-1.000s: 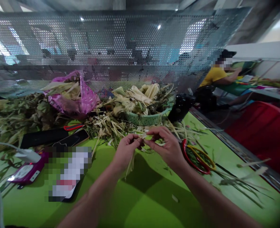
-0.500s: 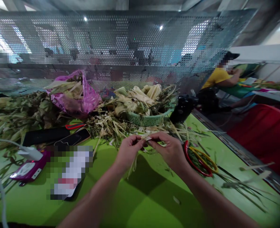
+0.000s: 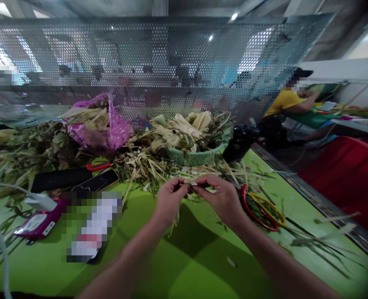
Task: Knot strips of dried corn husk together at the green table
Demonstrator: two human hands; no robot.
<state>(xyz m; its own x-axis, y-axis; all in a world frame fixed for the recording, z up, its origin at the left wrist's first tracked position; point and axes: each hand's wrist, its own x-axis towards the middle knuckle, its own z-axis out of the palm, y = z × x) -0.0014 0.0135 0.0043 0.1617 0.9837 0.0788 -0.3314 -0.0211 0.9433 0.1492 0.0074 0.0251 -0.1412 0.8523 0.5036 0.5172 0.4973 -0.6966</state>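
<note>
Left hand (image 3: 168, 202), right hand (image 3: 221, 200), husk (image 3: 190, 182) between

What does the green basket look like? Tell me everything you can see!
The basket is pale green, with little holes in its wall, and looks like plastic. It stands upright on the green table, heaped above its rim with pale, dry-looking leaves and darker stalks. They hide its inside. Dry scraps lie around it, and a shiny black thing stands by its right end. The left hand and right hand are apart from it.
</note>
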